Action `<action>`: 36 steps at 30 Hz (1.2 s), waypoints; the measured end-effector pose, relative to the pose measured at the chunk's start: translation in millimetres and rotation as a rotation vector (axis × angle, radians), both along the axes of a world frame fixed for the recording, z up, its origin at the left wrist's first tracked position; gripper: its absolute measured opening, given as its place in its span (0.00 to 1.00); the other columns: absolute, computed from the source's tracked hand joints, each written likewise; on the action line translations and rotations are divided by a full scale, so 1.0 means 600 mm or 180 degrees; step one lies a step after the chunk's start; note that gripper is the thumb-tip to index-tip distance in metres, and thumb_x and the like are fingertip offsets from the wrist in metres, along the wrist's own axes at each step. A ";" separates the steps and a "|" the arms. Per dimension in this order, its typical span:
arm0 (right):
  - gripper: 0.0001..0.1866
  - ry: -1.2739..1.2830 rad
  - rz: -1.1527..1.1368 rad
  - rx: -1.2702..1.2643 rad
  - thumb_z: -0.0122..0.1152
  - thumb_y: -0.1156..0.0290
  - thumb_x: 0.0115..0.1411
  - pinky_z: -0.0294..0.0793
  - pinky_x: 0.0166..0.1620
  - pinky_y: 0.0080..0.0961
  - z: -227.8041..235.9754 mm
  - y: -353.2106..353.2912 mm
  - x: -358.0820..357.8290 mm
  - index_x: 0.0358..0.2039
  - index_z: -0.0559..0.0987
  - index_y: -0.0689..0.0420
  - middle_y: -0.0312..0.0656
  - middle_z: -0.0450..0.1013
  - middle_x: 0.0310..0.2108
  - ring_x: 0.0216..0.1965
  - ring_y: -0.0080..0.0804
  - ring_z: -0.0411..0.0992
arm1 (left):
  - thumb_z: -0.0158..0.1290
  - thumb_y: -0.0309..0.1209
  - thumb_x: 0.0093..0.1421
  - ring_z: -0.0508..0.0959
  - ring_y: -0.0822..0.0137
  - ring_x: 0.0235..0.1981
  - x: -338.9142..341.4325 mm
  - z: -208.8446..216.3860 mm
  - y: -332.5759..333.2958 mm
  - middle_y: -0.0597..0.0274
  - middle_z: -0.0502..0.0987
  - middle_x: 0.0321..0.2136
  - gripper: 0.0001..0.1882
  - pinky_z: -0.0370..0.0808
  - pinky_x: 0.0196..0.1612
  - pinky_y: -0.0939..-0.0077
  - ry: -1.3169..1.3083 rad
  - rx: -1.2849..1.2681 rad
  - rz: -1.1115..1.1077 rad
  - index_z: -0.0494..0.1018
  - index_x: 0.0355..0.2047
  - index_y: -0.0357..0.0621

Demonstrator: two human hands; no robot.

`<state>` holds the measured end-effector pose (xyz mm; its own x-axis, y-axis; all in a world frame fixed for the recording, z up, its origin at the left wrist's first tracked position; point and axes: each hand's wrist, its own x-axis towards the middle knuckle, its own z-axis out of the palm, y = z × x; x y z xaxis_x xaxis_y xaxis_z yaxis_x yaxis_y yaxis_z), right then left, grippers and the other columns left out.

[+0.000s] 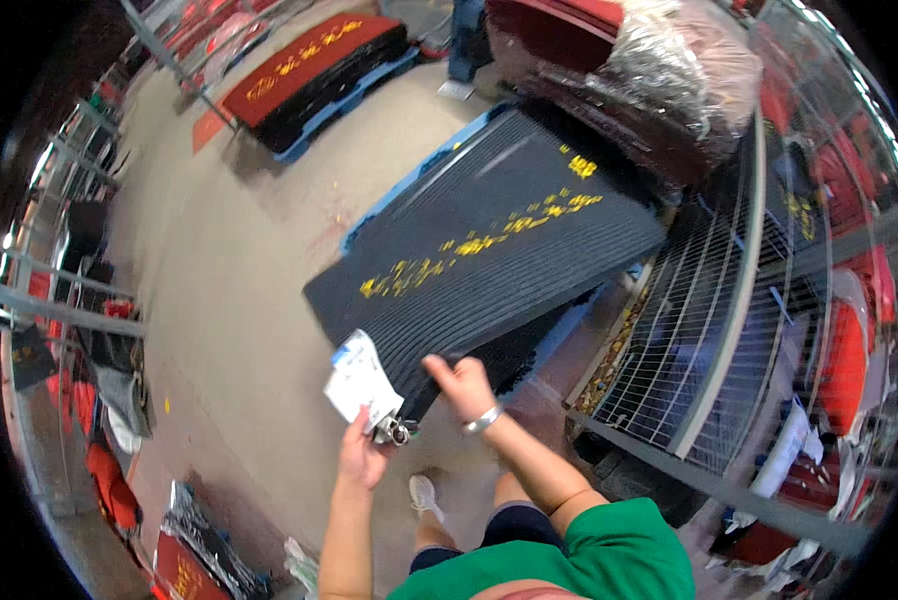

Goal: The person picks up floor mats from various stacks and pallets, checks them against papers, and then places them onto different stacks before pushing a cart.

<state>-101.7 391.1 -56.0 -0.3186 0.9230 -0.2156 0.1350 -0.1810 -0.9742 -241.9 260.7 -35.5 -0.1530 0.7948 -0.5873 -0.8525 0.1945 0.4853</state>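
Note:
My left hand (363, 458) is closed on a white paper sheet (361, 378) with some blue on it. A small shiny metal object (393, 430) shows beside the same fingers; its kind is too small to tell. My right hand (463, 388), with a silver band on its wrist, is at the near edge of a ribbed black floor mat (439, 290) with yellow lettering. Its thumb lies over the mat's edge and its other fingers are partly hidden. The mat lies on top of other dark mats, its near edge raised a little from them.
A blue pallet (559, 345) shows under the mats. To the right stands a wire mesh cage (709, 330). Behind the mats is a plastic-wrapped dark red stack (609, 90). Another pallet of red mats (314, 75) stands far left. Metal racks (64, 310) line the left side.

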 end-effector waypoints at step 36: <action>0.11 -0.2040 -0.4411 0.0545 0.55 0.68 0.43 0.69 0.27 0.25 0.108 -1.283 0.415 0.31 0.76 0.43 0.36 0.72 0.26 0.26 0.34 0.70 | 0.39 0.29 0.53 0.68 0.67 0.33 0.575 0.458 -0.390 0.57 0.68 0.31 0.13 0.65 0.40 0.74 -0.0289 0.2767 -0.2410 0.64 0.37 0.36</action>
